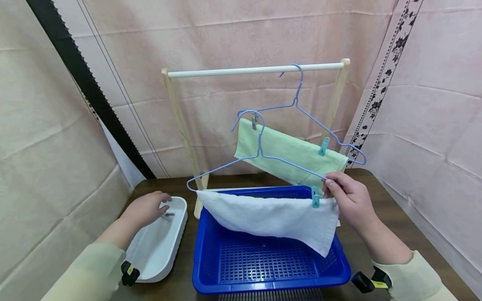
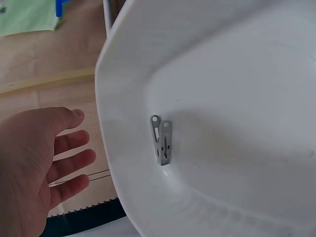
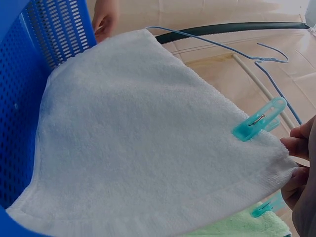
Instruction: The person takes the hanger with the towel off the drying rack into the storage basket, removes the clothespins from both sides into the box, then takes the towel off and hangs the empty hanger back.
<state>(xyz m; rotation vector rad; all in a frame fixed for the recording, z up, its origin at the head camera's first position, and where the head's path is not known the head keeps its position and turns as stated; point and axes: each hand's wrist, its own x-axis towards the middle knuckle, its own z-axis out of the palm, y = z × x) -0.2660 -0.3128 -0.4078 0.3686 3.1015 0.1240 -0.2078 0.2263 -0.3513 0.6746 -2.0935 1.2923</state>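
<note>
My right hand (image 1: pixel 353 200) pinches the right end of a blue clothes hanger (image 1: pixel 226 165) together with the corner of a white towel (image 1: pixel 271 214). A turquoise clothespin (image 1: pixel 315 198) clips the towel near that corner. On the left, the towel lies against the hanger's other end, with no clip showing there. My left hand (image 1: pixel 146 209) is over the far end of a white tray (image 1: pixel 151 255), its fingers loosely bent and holding nothing. Close to those fingers, a grey metal clothespin (image 2: pixel 163 141) lies inside the tray.
Below the towel stands a blue plastic basket (image 1: pixel 263 287). Behind it, a rack's white rod (image 1: pixel 233 71) carries another blue hanger (image 1: pixel 314 118). From that hangs a green towel (image 1: pixel 278 146), held by a grey clothespin (image 1: pixel 255 121) and a turquoise one (image 1: pixel 324 146).
</note>
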